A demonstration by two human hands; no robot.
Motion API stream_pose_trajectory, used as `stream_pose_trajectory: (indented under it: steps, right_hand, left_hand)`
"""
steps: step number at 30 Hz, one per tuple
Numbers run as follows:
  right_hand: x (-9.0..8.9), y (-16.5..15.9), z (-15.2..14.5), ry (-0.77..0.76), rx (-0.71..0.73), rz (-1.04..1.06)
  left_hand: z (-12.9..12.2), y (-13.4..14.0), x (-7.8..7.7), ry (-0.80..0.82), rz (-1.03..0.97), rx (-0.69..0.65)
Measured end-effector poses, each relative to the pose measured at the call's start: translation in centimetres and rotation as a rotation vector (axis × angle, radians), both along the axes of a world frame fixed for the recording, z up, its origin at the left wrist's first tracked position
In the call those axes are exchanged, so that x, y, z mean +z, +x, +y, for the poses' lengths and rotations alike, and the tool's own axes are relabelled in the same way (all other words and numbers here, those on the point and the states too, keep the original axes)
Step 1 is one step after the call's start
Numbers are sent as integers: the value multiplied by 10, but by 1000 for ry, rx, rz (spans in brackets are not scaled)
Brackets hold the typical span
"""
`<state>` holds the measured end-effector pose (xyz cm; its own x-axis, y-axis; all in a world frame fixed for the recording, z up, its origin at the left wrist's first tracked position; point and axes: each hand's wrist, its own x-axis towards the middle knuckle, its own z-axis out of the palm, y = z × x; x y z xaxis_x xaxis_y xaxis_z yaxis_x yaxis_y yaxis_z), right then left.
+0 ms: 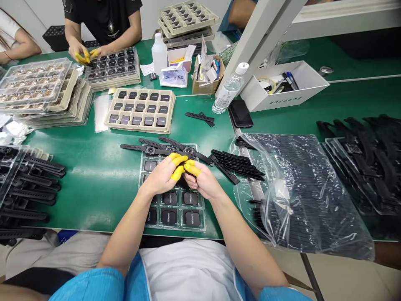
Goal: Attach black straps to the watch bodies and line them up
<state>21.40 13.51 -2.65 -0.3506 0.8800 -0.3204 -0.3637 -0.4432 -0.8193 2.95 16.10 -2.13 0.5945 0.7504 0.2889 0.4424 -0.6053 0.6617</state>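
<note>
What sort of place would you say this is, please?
It looks like a watch assembly or packing workshop: there are black-strapped watches, a beige tray with rows of black squares, and a co-worker at the same green table.

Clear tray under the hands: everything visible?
The clear tray looks like thin, glossy molded plastic with square compartments. It lies flat on the green table, close to the person, partly hidden by the left hand and right hand. The nearest rows hold black square pieces with pale lettering; black watches lie across its far end, some straps overhanging the edge.
</note>
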Motion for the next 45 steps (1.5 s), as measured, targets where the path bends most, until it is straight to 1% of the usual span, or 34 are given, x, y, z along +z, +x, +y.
stream_pose_trajectory:
  steps: [2, 5, 7, 10, 12, 14, 15, 17, 19, 21, 23, 28, 31, 34, 37, 39, 41, 43, 45]
  right_hand:
    - [-1, 3, 0, 140, -30, -82]
    - [-1, 14, 1, 412, -39, -344]
    - [2, 24, 4, 544, 11, -497]
    - [5, 43, 8, 627, 137, -617]
    - [6, 53, 10, 635, 180, -692]
    - [6, 58, 9, 621, 161, -744]
    - [7, 58, 9, 613, 142, -738]
    - [9, 55, 6, 605, 125, -658]
    - [11, 49, 3, 603, 163, -556]
    - [13, 44, 2, 577, 215, -501]
    - [14, 42, 2, 543, 238, -488]
    - [9, 48, 6, 497, 262, -488]
    - [9, 53, 7, 530, 248, -524]
    - [12, 59, 8, 609, 222, -576]
    - [11, 69, 12, 631, 186, -651]
    - [8, 77, 15, 621, 139, -720]
    - [4, 84, 18, 610, 120, -792]
    - [1, 89, 19, 573, 151, -860]
    - [-1, 91, 18, 509, 194, -929]
  left_hand:
    - [-1, 1, -1, -22, -42, 4]
    - [-6, 3, -2, -10, -5, 23]
    - [-9, 3, 0, -2, 68, 62]
    - [-9, -2, 13, -6, 172, 127]
    - [-5, -9, 26, -2, 225, 171]
    - [-2, -14, 40, 20, 302, 205]
    - [-1, -15, 47, 40, 354, 207]
    - [-2, -13, 56, 82, 470, 170]
    - [-6, -8, 61, 109, 549, 114]
    - [-9, -3, 62, 121, 573, 82]
    - [-9, -2, 62, 138, 567, 86]
    - [1, -16, 65, 151, 560, 159]
    - [8, -23, 69, 108, 506, 167]
    - [13, -24, 71, 70, 463, 156]
    - [18, -23, 70, 69, 512, 170]
    - [22, -25, 68, 85, 553, 153]
    - [28, -27, 65, 99, 575, 99]
    - [33, -28, 61, 90, 578, 52]
    - [37, -25, 58, 45, 580, 42]
